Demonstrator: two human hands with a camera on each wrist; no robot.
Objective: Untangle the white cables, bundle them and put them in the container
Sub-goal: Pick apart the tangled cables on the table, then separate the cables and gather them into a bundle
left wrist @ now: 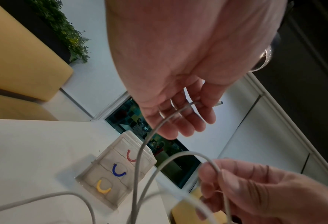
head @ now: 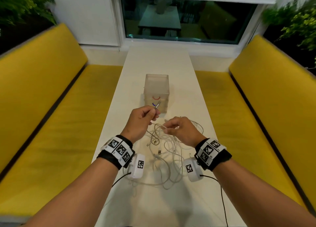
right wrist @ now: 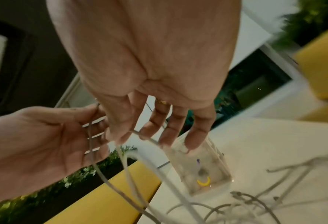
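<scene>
A long white desk (head: pixel 159 59) runs between two yellow padded benches (head: pixel 39 83), and on it stands a translucent square plastic container (head: pixel 156 85) with coloured curved handles on its front. Just nearer the person, a tangle of thin white cables (head: pixel 168 151) sprawls on the desk. Raised above it, the left hand (head: pixel 141 122) pinches one cable's metal plug end, while the right hand (head: pixel 181 130) pinches a cable loop between thumb and fingertips.

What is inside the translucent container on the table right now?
No cable is in the container yet; the white cables lie tangled on the table. Its frosted walls show red, blue and yellow curved marks; anything else inside is unclear.
</scene>
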